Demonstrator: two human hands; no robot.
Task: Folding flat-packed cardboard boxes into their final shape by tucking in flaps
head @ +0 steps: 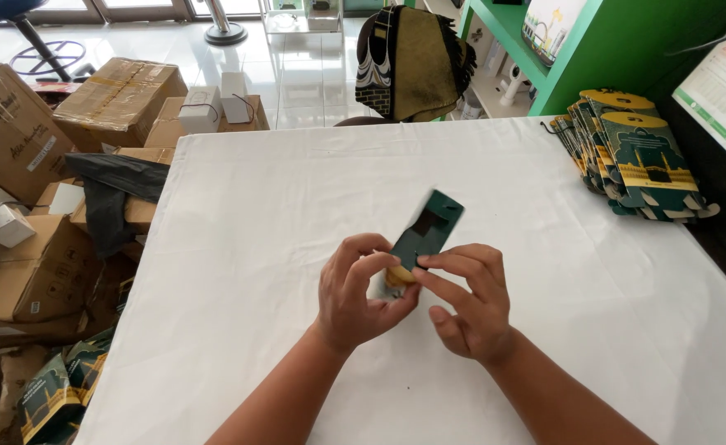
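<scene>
A flat dark green cardboard package [426, 231] with a yellow lower end is held above the white-covered table [256, 206], tilted up and to the right. My left hand [360, 292] grips its lower end from the left, fingers curled around it. My right hand [470, 298] pinches the same lower end from the right with thumb and forefinger. Both hands meet near the table's middle.
A fanned stack of green and yellow flat packages [634, 156] lies at the table's far right. Brown cardboard boxes [116, 99] and small white boxes crowd the floor on the left. A chair with a dark draped cloth [412, 62] stands behind the table. Green shelving [593, 41] rises at right.
</scene>
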